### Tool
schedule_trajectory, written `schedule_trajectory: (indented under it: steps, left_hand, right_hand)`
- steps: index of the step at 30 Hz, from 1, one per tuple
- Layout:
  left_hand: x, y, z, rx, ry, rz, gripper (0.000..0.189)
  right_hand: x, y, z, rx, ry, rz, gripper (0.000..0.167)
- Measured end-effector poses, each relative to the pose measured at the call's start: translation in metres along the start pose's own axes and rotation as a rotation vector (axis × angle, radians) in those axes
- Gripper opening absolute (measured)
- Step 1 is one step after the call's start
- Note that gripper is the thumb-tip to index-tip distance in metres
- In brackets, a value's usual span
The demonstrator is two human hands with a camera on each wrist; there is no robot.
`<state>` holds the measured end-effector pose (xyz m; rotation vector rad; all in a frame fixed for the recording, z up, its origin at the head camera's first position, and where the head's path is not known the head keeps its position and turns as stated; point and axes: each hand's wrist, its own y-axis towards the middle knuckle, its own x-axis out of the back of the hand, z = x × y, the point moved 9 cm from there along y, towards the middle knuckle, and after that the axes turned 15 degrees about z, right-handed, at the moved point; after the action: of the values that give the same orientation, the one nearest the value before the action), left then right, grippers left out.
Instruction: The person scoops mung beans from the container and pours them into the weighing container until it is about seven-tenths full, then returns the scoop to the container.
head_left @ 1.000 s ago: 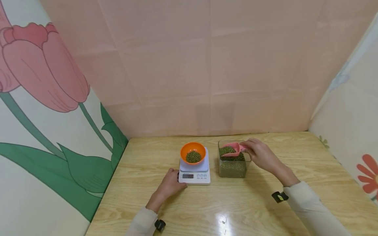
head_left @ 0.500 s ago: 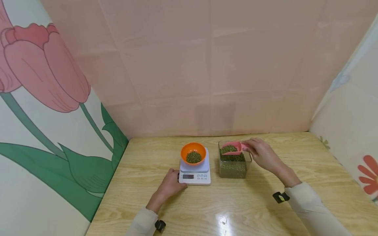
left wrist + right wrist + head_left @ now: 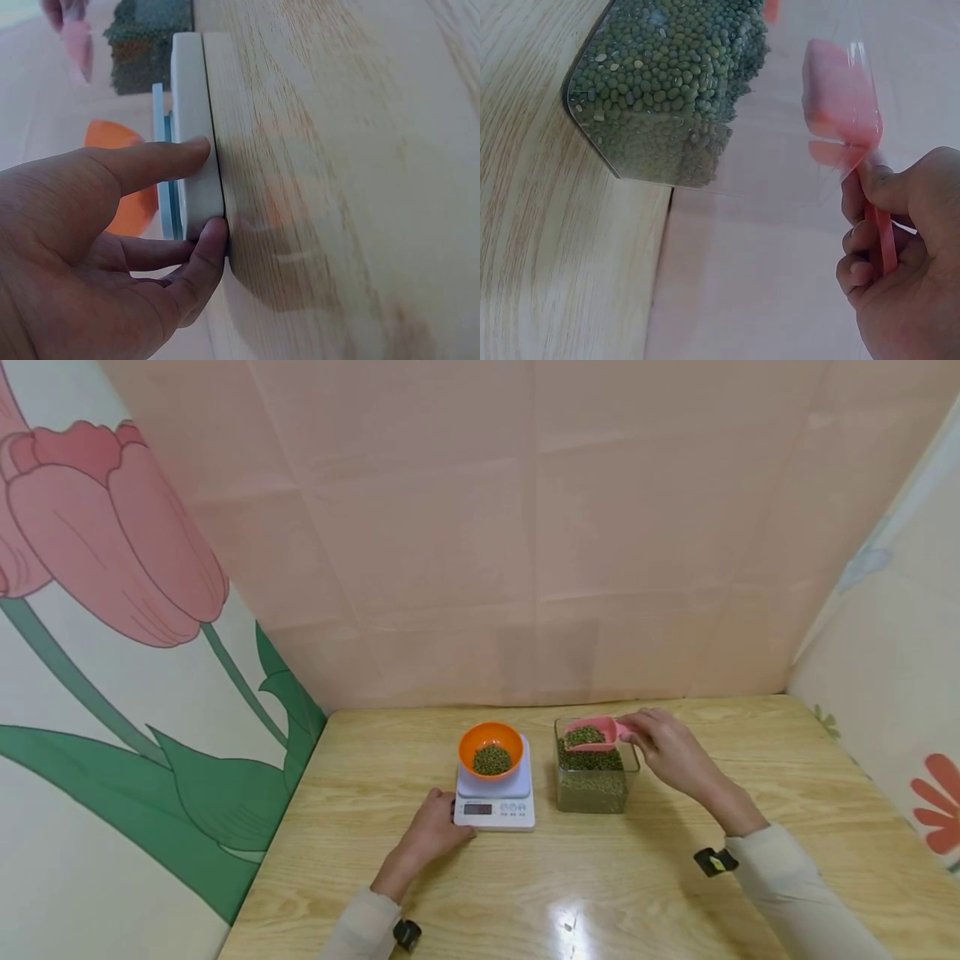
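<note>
My left hand (image 3: 433, 825) holds the white kitchen scale (image 3: 516, 820) at its near left corner. In the left wrist view, the thumb lies along the front side and the fingers bend at the left side. On the scale's platform stands an orange bowl (image 3: 491, 732) with green mung beans (image 3: 492, 760) in its bottom. My right hand (image 3: 666, 753) grips the handle of a pink scoop (image 3: 606, 728), which carries a heap of beans. The scoop is above the beans inside the clear square container (image 3: 591, 805), near its rim. Through the clear wall, the right wrist view shows the scoop's underside (image 3: 838, 90).
The container stands just right of the scale on the wooden table (image 3: 570, 877). Behind the table's back edge rises a pink covered wall (image 3: 450, 568). Side walls painted with a tulip (image 3: 112, 518) and a red flower (image 3: 941, 810) flank it.
The right hand has raised the scoop slightly out of the beans and levelled it, with beans heaped inside. The left hand, scale and bowl have stayed put.
</note>
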<state>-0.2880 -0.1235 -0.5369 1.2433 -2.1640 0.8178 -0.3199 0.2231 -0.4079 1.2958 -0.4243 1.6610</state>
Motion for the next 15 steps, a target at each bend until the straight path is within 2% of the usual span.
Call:
schedule_trajectory:
  steps: [15]
  left_hand:
    - [0.0002, -0.0011, -0.0009, 0.008, -0.001, 0.000, 0.052]
  right_hand:
    - [0.0055, 0.0041, 0.0012, 0.008, -0.002, -0.011, 0.015]
